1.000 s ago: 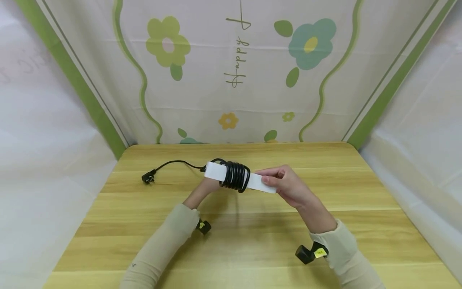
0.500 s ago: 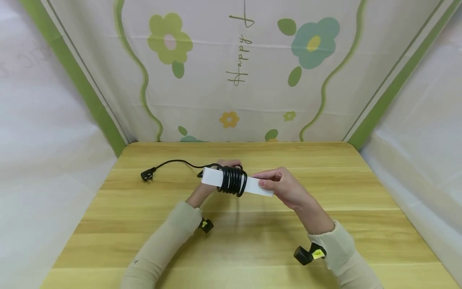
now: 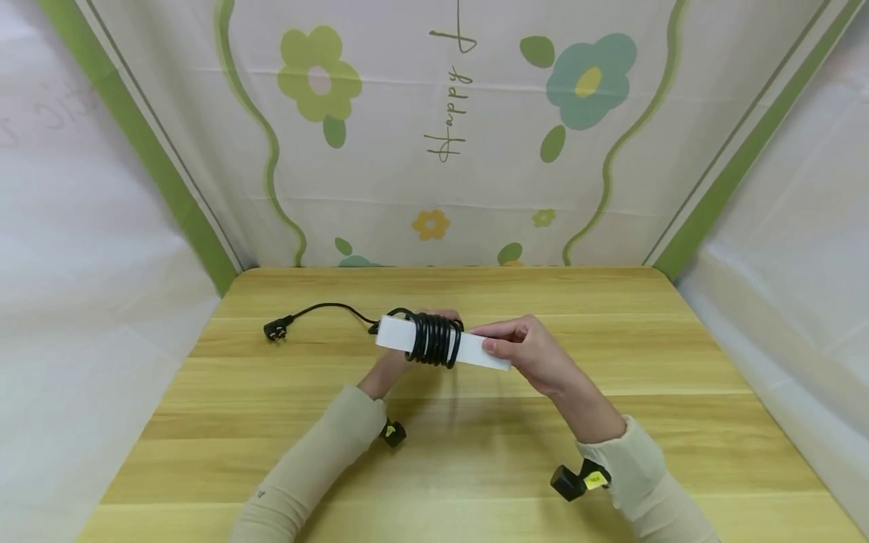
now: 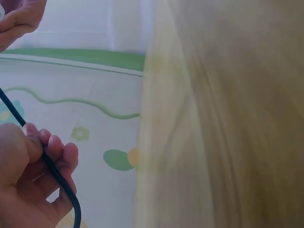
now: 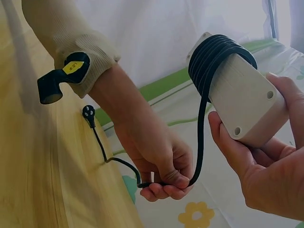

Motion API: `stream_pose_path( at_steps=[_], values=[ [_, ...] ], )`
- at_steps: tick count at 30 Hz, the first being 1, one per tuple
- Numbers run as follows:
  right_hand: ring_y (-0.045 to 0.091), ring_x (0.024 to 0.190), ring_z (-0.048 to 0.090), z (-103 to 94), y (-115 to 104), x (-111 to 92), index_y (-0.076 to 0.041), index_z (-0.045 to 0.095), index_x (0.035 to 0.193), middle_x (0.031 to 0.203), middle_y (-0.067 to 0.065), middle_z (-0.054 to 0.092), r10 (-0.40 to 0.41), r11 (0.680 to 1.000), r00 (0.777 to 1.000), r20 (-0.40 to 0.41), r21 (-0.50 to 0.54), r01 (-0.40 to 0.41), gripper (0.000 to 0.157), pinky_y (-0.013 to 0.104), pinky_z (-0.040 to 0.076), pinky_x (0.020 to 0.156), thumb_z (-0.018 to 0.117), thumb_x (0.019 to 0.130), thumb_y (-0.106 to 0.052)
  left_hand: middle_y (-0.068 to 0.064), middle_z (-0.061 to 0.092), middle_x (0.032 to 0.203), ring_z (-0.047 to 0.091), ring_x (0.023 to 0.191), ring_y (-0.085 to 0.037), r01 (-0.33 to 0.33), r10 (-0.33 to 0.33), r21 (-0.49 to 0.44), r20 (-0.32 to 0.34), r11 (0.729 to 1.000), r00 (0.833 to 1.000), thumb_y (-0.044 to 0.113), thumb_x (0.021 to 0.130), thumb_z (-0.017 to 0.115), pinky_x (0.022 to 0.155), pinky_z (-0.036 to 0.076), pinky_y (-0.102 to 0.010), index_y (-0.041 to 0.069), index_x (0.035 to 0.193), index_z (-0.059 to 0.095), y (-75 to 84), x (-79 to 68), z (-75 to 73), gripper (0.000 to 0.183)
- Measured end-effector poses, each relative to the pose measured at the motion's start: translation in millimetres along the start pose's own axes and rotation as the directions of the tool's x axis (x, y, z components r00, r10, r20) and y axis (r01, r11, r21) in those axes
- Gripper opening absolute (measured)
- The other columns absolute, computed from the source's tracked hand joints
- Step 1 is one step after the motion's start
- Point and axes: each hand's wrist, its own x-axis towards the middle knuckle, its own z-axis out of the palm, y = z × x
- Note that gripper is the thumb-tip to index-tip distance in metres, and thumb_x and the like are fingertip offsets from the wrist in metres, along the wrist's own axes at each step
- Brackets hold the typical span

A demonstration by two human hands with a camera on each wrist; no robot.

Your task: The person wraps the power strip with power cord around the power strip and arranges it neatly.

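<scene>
A white power strip (image 3: 475,351) is held up over the table, tilted slightly down to the right in the head view. Its black cord (image 3: 433,341) wraps the middle in several tight turns. My right hand (image 3: 532,353) grips the right end between thumb and fingers. My left hand (image 5: 159,159) pinches the loose length of cord below the strip, as the right wrist view shows; from the head it is partly hidden behind the strip. In the left wrist view the cord runs through the curled fingers (image 4: 54,147). The black plug (image 3: 276,329) lies at the cord's free end, to the left.
The wooden table (image 3: 489,467) spreads beneath both hands. A white cloth (image 3: 380,173) printed with flowers hangs behind its far edge, and pale cloth walls (image 3: 88,286) flank the sides. Each sleeve carries a small black wrist camera (image 3: 570,483).
The strip has shifted slightly left and down. My left hand has moved around the strip with the cord, showing beyond it half a second ago and lower now. The plug has barely moved.
</scene>
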Motion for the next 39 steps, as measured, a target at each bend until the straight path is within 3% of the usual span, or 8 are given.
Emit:
stream_pose_path(
  at_steps=[4, 7, 11, 14, 18, 25, 31, 39],
  values=[
    [0.012, 0.086, 0.066, -0.8, -1, -2, -0.024, 0.078, 0.104, 0.099, -0.003, 0.076, -0.008, 0.999, 1.000, -0.013, -0.043, 0.007, 0.015, 0.024, 0.055, 0.073, 0.071, 0.092, -0.017, -0.007, 0.061, 0.076, 0.051, 0.067, -0.008, -0.011, 0.008, 0.208, 0.015, 0.978, 1.000, 0.008, 0.098, 0.049, 0.062, 0.046, -0.025, -0.002, 0.087, 0.059, 23.4, 11.9, -2.7, 0.018],
    [0.012, 0.085, 0.066, -3.4, 0, -4, -0.014, 0.078, 0.108, 0.097, -0.004, 0.076, -0.011, 0.997, 1.000, -0.018, -0.075, 0.009, 0.019, 0.024, 0.055, 0.072, 0.073, 0.091, -0.017, -0.009, 0.061, 0.070, 0.048, 0.061, -0.008, 0.004, 0.015, 0.455, -0.037, 0.890, 0.999, 0.002, 0.098, 0.049, 0.059, 0.043, -0.023, 0.000, 0.079, 0.060, 26.7, 17.1, -10.9, 0.022],
    [0.011, 0.081, 0.067, -6.8, 1, -8, 0.009, 0.070, 0.117, 0.096, -0.003, 0.076, -0.006, 0.991, 0.999, 0.036, -0.132, 0.010, 0.037, 0.025, 0.057, 0.070, 0.075, 0.088, -0.014, -0.006, 0.060, 0.065, 0.046, 0.055, -0.008, -0.004, 0.017, 0.633, -0.014, 0.774, 1.000, -0.002, 0.100, 0.049, 0.057, 0.040, -0.023, 0.004, 0.076, 0.059, 9.2, 19.2, -26.6, 0.026],
    [0.011, 0.079, 0.068, -8.2, 2, -11, 0.014, 0.066, 0.118, 0.097, 0.000, 0.076, 0.003, 0.980, 0.995, 0.101, -0.197, 0.017, 0.042, 0.027, 0.058, 0.067, 0.077, 0.086, -0.012, -0.002, 0.060, 0.066, 0.046, 0.055, -0.008, 0.034, -0.054, 0.668, 0.009, 0.743, 0.998, 0.008, 0.103, 0.052, 0.058, 0.041, -0.023, 0.009, 0.078, 0.060, 6.0, 17.6, -36.6, 0.026],
    [0.013, 0.075, 0.067, -9.6, 2, -12, 0.005, 0.072, 0.115, 0.098, 0.009, 0.076, 0.027, 0.953, 0.989, 0.143, -0.303, 0.017, 0.037, 0.028, 0.057, 0.064, 0.081, 0.083, -0.011, 0.004, 0.059, 0.067, 0.044, 0.053, -0.007, 0.077, -0.104, 0.691, -0.003, 0.719, 0.995, 0.016, 0.101, 0.058, 0.058, 0.043, -0.025, 0.014, 0.081, 0.065, 19.6, 13.6, -43.5, 0.021],
    [0.017, 0.073, 0.067, -10.7, 11, -9, -0.009, 0.076, 0.111, 0.095, 0.005, 0.076, 0.051, 0.853, 0.994, 0.098, -0.522, 0.008, 0.037, 0.029, 0.056, 0.061, 0.085, 0.079, -0.025, 0.002, 0.061, 0.065, 0.041, 0.052, -0.004, -0.027, 0.024, 0.774, 0.016, 0.633, 1.000, 0.015, 0.096, 0.067, 0.055, 0.041, -0.021, 0.012, 0.079, 0.067, 50.7, 7.4, -39.6, 0.017],
    [0.015, 0.072, 0.065, -16.0, 22, -3, -0.011, 0.075, 0.112, 0.095, 0.004, 0.075, 0.030, 0.810, 1.000, 0.009, -0.586, -0.019, 0.039, 0.028, 0.055, 0.060, 0.085, 0.080, -0.030, 0.003, 0.067, 0.068, 0.047, 0.051, -0.004, -0.079, 0.095, 0.829, 0.032, 0.554, 0.995, 0.018, 0.093, 0.071, 0.055, 0.044, -0.019, 0.010, 0.079, 0.070, 69.7, 1.5, -25.2, 0.015],
    [0.016, 0.071, 0.063, -14.1, 28, 13, -0.010, 0.075, 0.113, 0.096, 0.008, 0.074, -0.066, 0.761, 0.990, -0.122, -0.648, -0.028, 0.045, 0.028, 0.054, 0.058, 0.086, 0.077, -0.035, -0.004, 0.072, 0.075, 0.059, 0.056, -0.008, 0.009, 0.022, 0.840, -0.026, 0.542, 0.999, 0.013, 0.094, 0.069, 0.056, 0.048, -0.018, 0.005, 0.086, 0.072, 86.6, -3.4, -5.7, 0.012]
  ],
)
